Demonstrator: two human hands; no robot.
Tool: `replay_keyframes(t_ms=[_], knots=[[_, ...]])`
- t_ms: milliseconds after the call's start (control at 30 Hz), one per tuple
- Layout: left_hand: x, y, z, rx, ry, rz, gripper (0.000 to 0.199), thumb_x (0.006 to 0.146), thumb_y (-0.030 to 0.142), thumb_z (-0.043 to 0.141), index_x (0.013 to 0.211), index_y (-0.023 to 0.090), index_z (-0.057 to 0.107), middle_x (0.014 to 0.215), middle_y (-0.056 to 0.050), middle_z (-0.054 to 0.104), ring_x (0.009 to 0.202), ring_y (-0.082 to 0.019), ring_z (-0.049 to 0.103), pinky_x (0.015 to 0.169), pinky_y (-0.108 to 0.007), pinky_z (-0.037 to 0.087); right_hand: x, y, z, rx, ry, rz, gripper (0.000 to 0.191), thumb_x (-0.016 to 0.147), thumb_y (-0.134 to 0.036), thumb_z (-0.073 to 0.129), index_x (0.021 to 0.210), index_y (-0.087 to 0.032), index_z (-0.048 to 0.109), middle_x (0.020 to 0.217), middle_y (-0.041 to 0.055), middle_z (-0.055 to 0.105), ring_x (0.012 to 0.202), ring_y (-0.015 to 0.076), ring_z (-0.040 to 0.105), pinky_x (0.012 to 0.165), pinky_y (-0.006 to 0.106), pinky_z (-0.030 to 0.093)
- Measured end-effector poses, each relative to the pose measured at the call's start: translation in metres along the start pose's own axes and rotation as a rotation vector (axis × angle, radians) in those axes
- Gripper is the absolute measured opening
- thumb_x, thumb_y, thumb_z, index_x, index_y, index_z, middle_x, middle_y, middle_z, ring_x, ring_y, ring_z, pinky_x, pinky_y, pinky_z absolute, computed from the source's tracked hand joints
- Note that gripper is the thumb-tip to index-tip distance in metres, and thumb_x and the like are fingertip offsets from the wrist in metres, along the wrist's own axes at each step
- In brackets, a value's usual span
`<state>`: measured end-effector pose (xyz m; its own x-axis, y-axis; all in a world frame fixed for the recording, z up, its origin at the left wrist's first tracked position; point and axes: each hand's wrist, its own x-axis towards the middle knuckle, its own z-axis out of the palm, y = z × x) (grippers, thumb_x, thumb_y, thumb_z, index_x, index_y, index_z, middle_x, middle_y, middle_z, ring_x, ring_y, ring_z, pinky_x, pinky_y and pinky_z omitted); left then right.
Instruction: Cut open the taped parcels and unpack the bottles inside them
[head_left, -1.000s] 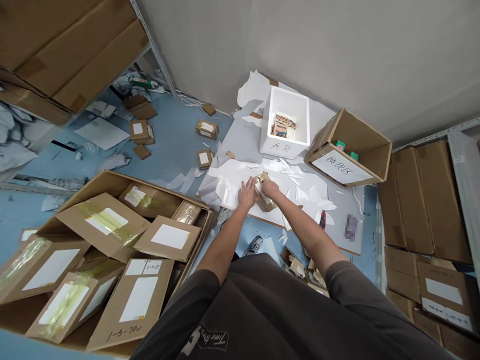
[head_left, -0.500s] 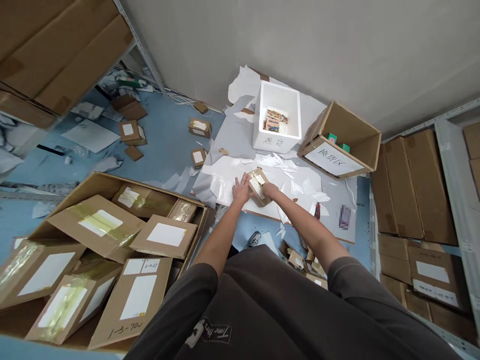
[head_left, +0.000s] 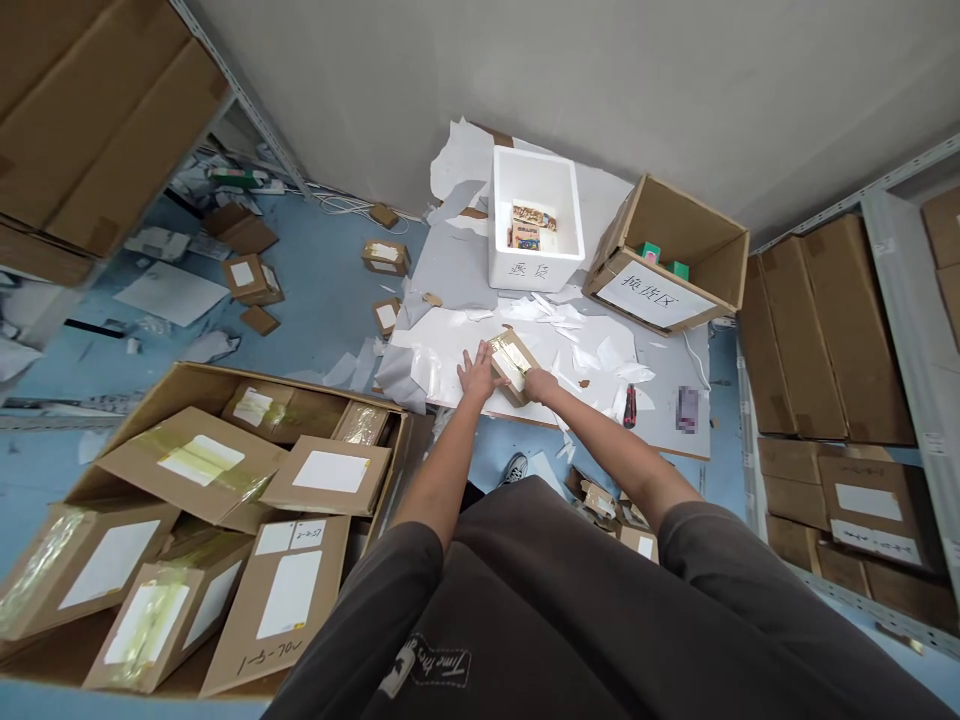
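Note:
A small cardboard box [head_left: 513,364] with a white label and shiny yellowish tape lies near the front edge of the worktable [head_left: 652,430]. My left hand [head_left: 478,374] rests against the box's left side, its fingers spread. On the right side of the box, my right hand [head_left: 540,385] has its fingers closed at the tape and label; what it grips, if anything, is too small to make out. A red and black tool [head_left: 630,406] lies on the table to the right of my right hand.
Behind the small box stand a white foam box [head_left: 536,270] and an open carton [head_left: 660,295] with green items. Torn paper [head_left: 547,312] litters the table. A big carton [head_left: 300,375] of parcels is at left. Shelves [head_left: 911,260] with cartons rise at right.
The whole view has shifted slightly. The small box looks turned a little, with my left hand's fingers more spread. My right hand remains at its right side. The red and black tool shows more fully.

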<state>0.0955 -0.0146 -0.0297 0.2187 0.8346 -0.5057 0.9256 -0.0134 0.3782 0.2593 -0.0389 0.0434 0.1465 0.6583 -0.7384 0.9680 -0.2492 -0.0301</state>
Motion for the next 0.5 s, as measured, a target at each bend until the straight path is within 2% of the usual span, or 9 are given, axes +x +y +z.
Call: replay_keyframes(t_ms=[167, 367, 500], knots=[[0.001, 0.001, 0.000, 0.006, -0.002, -0.011, 0.117, 0.095, 0.076, 0.071, 0.185, 0.040, 0.005, 0.193, 0.001, 0.001, 0.177, -0.045, 0.004, 0.139, -0.068, 0.023, -0.004, 0.011, 0.016, 0.014, 0.048, -0.002, 0.052, 0.091, -0.019, 0.091, 0.139, -0.010, 0.073, 0.121, 0.0257, 0.082, 0.114, 0.0342, 0.084, 0.088, 0.031, 0.066], [0.004, 0.002, 0.000, 0.007, -0.017, -0.014, 0.120, 0.093, 0.078, 0.072, 0.185, 0.040, 0.004, 0.193, 0.001, -0.001, 0.177, -0.045, 0.002, 0.139, -0.069, 0.023, -0.017, 0.026, 0.024, 0.015, -0.035, 0.024, 0.064, 0.094, -0.011, 0.084, 0.155, -0.011, 0.064, 0.127, 0.0265, 0.080, 0.103, 0.0328, 0.087, 0.080, 0.030, 0.067], [0.005, 0.001, -0.001, 0.000, -0.017, -0.013, 0.120, 0.093, 0.079, 0.071, 0.184, 0.042, 0.003, 0.193, 0.002, -0.003, 0.177, -0.046, 0.002, 0.139, -0.069, 0.023, -0.034, 0.038, 0.026, 0.012, -0.096, 0.060, 0.054, 0.095, -0.004, 0.076, 0.148, -0.008, 0.067, 0.125, 0.0260, 0.080, 0.096, 0.0318, 0.087, 0.077, 0.032, 0.068]])
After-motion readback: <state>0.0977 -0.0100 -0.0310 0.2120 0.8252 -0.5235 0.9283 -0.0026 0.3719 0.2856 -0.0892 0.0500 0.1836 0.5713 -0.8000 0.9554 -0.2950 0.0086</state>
